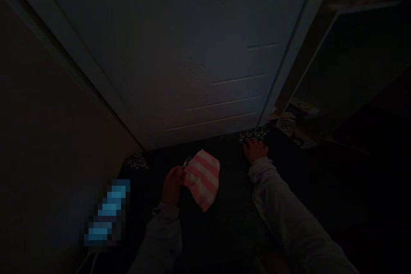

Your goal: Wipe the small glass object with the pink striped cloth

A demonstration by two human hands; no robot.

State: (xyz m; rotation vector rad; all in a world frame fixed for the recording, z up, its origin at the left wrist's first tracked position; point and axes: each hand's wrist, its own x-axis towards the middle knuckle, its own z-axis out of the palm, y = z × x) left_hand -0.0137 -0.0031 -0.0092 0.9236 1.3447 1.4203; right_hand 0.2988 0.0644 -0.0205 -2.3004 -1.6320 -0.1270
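Observation:
The scene is very dark. My left hand [172, 185] is closed on the edge of a pink and white striped cloth [204, 177], which lies on a dark mat [231, 218]. My right hand [255, 150] rests on the far part of the mat near a patterned corner [253, 134]; its fingers seem to lie flat, but the gloom hides detail. Both arms wear light long sleeves.
A pale door [199, 51] with heart shapes stands just beyond the mat. A wall [48, 115] is on the left. Shelving [321, 51] with small items at its foot is on the right. A blurred blue object [107, 214] lies at lower left.

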